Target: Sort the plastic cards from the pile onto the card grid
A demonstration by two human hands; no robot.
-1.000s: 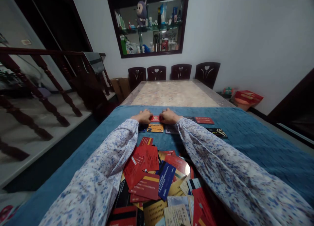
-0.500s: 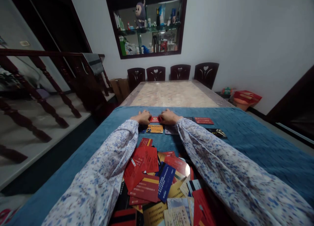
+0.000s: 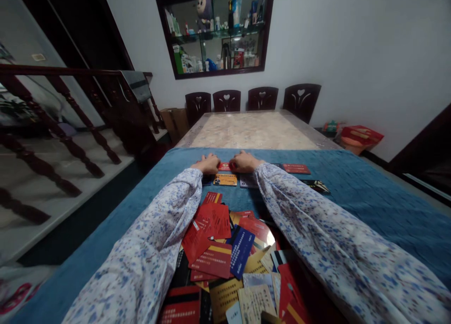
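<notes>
A small red card (image 3: 224, 166) lies in the far row on the blue cloth, between my two hands. My left hand (image 3: 207, 164) has its fingers curled on the card's left edge. On its right edge rest the bent fingers of my right hand (image 3: 244, 162); my fingertips are partly hidden. Just nearer is a yellow card (image 3: 225, 179) with a dark figure on it, and a grey card (image 3: 248, 181) partly under my right wrist. A red card (image 3: 296, 168) and a black card (image 3: 316, 186) lie to the right.
A heap of mixed cards (image 3: 214, 258) spreads between my forearms. Blue cloth (image 3: 359, 192) covers the near part of the marble-patterned table (image 3: 246, 129). Several dark chairs (image 3: 262, 98) stand at the far end, and a wooden railing (image 3: 70, 143) runs along the left.
The camera view has shifted slightly, so everything sits a little higher and further right. Both hands stay at the small red card's sides, with little movement.
</notes>
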